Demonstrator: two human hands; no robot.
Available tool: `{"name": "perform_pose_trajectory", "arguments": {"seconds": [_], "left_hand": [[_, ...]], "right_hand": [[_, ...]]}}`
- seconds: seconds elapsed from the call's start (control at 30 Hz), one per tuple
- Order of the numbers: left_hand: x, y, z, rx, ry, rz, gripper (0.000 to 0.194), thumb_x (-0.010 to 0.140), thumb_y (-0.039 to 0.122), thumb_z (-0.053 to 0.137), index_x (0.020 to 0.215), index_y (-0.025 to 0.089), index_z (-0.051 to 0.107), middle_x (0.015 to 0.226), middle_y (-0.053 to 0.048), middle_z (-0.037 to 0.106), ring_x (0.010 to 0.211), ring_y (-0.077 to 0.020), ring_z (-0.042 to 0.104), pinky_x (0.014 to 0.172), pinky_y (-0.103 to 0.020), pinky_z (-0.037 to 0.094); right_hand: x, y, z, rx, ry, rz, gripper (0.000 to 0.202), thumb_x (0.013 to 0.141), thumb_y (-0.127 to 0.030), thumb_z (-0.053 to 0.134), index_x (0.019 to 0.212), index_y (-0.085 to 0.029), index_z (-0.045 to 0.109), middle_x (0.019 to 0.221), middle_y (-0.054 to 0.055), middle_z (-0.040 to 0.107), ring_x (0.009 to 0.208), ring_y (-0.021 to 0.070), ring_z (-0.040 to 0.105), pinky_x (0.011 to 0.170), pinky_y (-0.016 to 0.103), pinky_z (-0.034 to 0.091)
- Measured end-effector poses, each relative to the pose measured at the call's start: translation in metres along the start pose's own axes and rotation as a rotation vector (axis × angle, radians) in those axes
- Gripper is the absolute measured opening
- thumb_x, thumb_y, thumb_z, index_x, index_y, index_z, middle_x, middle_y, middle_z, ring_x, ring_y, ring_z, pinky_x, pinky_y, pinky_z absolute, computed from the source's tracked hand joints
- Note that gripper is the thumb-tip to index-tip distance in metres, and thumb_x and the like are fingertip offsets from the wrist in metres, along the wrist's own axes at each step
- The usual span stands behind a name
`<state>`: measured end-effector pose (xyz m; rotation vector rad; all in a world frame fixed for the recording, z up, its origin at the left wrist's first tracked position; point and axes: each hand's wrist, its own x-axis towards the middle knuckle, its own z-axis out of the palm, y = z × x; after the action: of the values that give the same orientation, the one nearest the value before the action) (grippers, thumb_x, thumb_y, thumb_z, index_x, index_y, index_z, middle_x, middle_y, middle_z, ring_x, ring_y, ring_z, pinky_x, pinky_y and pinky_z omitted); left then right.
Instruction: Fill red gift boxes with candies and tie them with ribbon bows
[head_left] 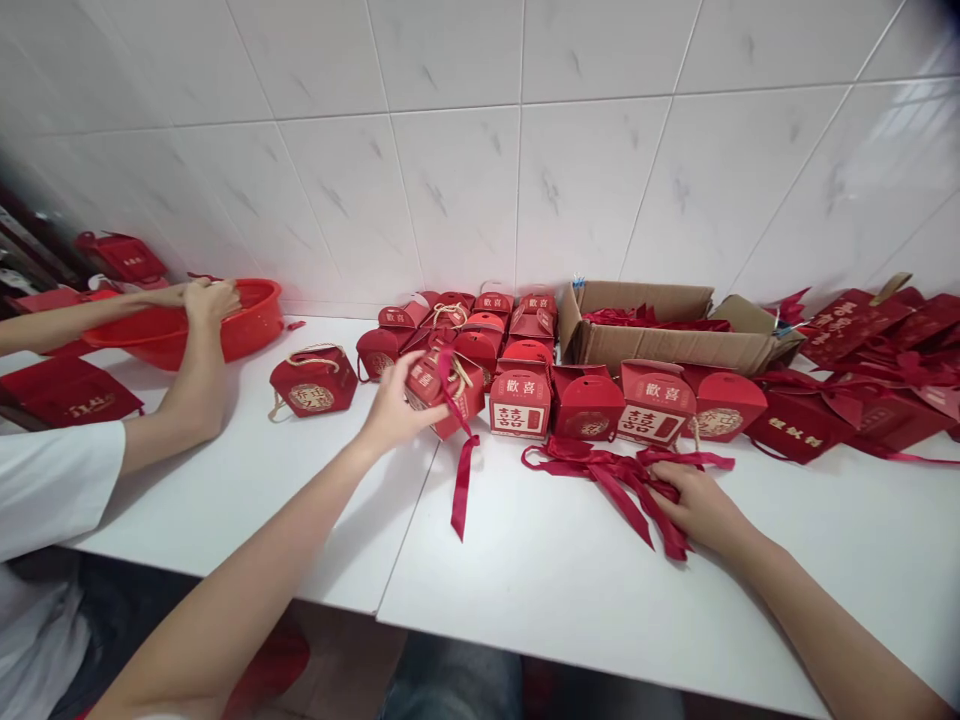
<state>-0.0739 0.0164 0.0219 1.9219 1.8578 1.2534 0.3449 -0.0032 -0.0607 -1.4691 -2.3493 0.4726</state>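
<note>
My left hand [397,410] is closed on a small red gift box [435,385] in front of the stacked boxes. A dark red ribbon [463,480] hangs down from that box toward the table. To the right, my right hand [694,500] rests on a heap of dark red ribbons [600,470], its fingers curled into the strands. Several red gift boxes with gold and white lettering, among them a double-happiness box [519,405], stand in rows just behind the heap. The fingertips of my right hand are partly hidden by ribbon.
A cardboard box [637,345] holding red ribbon stands by the tiled wall. More red boxes [802,420] crowd the right side. At left, a co-worker's hands [210,300] are at an orange-red basin [259,325]. A lone red box [311,385] with rope handle sits between us on the white table [562,590].
</note>
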Motion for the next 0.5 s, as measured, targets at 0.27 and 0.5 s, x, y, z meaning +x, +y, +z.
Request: {"name": "perform_pose_trajectory", "arguments": {"seconds": [0.27,0.5], "left_hand": [[0.000,-0.002,0.049,0.083,-0.069,-0.205,0.116,0.060,0.059,0.074,0.148,0.020,0.008,0.131,-0.020,0.028,0.129,-0.0403,0.038,0.102,-0.054,0.037],[0.005,-0.031,-0.003,0.177,-0.043,-0.030,0.115,0.062,0.058,0.073,0.149,0.017,0.010,0.139,-0.022,0.021,0.136,-0.0382,0.025,0.109,-0.055,0.025]], "right_hand": [[-0.001,0.006,0.001,0.001,-0.021,0.000,0.022,0.087,-0.033,0.043,0.079,-0.020,0.058,0.089,0.009,0.067,0.081,0.0248,0.062,0.069,0.035,0.048],[-0.003,0.009,0.001,0.027,-0.025,0.005,0.023,0.087,-0.036,0.043,0.076,-0.021,0.056,0.084,0.007,0.067,0.076,0.0238,0.063,0.067,0.035,0.049]]}}
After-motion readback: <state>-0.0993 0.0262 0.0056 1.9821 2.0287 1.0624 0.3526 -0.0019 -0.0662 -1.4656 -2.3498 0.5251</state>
